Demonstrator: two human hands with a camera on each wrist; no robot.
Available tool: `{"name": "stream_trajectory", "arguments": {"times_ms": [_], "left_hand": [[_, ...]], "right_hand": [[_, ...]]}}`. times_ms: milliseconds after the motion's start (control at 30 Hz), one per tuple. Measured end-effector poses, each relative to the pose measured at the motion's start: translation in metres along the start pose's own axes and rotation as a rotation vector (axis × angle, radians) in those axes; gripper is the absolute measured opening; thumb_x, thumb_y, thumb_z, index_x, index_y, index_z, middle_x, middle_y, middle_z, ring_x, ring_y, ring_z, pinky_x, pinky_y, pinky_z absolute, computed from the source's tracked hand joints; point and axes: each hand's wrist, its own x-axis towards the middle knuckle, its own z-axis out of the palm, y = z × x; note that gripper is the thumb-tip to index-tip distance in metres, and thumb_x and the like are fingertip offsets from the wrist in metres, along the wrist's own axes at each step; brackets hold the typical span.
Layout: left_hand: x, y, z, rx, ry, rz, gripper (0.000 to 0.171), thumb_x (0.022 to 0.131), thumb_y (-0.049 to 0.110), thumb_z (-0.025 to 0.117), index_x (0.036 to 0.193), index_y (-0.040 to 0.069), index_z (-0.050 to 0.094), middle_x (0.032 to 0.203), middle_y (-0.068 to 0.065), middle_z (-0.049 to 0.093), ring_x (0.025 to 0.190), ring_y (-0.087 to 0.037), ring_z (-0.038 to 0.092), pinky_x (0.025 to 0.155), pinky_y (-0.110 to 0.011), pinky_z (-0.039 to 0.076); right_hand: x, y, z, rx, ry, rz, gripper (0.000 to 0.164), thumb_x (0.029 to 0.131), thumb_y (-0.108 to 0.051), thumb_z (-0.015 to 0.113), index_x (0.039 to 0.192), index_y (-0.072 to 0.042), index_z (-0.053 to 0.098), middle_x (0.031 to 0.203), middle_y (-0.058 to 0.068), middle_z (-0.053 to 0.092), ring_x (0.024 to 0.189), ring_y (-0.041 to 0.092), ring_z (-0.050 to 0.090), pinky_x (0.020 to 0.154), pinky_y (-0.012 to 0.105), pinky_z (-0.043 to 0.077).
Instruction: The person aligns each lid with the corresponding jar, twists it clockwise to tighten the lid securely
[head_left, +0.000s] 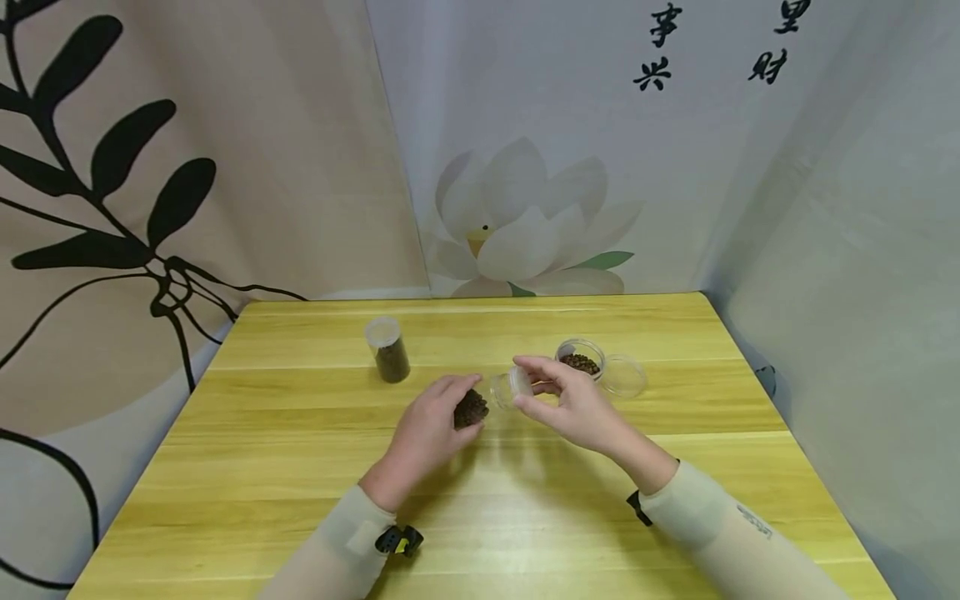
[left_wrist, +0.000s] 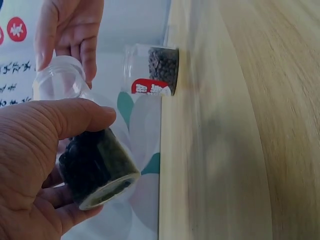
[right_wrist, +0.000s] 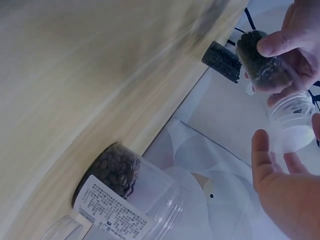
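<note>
My left hand (head_left: 427, 427) grips a clear jar (head_left: 471, 410) of dark granules around its filled lower part. The jar leans over, its mouth end pointing right towards my right hand (head_left: 581, 410). Thumb and fingers of that hand are around the translucent lid (head_left: 519, 382) at the jar's mouth. In the left wrist view, the dark filling sits at the base of the jar (left_wrist: 97, 167), with the neck clear. The right wrist view shows the lid (right_wrist: 295, 137) against the jar's ringed neck, between my right fingers.
A lidded jar with dark contents (head_left: 392, 360) stands at the back left of the wooden table (head_left: 300, 467). Back right, an open jar of dark brown beans (head_left: 580, 362) stands beside a clear round lid (head_left: 624, 377). Fabric walls border the table.
</note>
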Motion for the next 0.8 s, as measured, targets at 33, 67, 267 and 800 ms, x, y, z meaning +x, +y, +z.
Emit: {"name": "stream_trajectory", "arguments": {"times_ms": [33,67,267,800], "left_hand": [[0.0001,0.0001,0.0004,0.000,0.000,0.005,0.072,0.082,0.020,0.095,0.146,0.011,0.063,0.132,-0.012,0.072,0.117,-0.031,0.072,0.098,-0.048,0.064],[0.0001,0.0001,0.0009,-0.002,0.002,0.012,0.072,0.082,0.020,0.095,0.146,0.011,0.064,0.131,-0.012,0.072,0.116,-0.031,0.072,0.097,-0.047,0.064],[0.0001,0.0002,0.0020,0.016,0.001,0.037,0.072,0.082,0.020,0.095,0.146,0.011,0.063,0.132,-0.011,0.072,0.117,-0.030,0.072,0.097,-0.046,0.064],[-0.0012,0.0012,-0.0004,-0.024,-0.057,0.031,0.073,0.085,0.022,0.093,0.148,0.007,0.060,0.137,-0.011,0.069,0.116,-0.028,0.072,0.095,-0.042,0.065]], "right_hand": [[0.0004,-0.0001,0.0007,-0.010,-0.002,-0.009,0.056,0.102,-0.024,0.075,0.153,-0.010,0.057,0.145,0.014,0.066,0.120,0.029,0.072,0.104,0.052,0.060],[0.0006,-0.0003,0.0012,-0.017,-0.002,-0.019,0.056,0.102,-0.024,0.075,0.153,-0.009,0.057,0.144,0.014,0.067,0.119,0.029,0.072,0.104,0.051,0.060],[0.0003,-0.0008,0.0020,-0.073,-0.009,-0.049,0.057,0.100,-0.023,0.077,0.152,-0.008,0.058,0.142,0.012,0.069,0.117,0.027,0.073,0.104,0.046,0.061],[0.0028,-0.0017,0.0003,-0.168,-0.090,-0.151,0.060,0.094,-0.019,0.084,0.149,-0.007,0.061,0.149,0.008,0.066,0.125,0.025,0.069,0.103,0.048,0.062]]}}
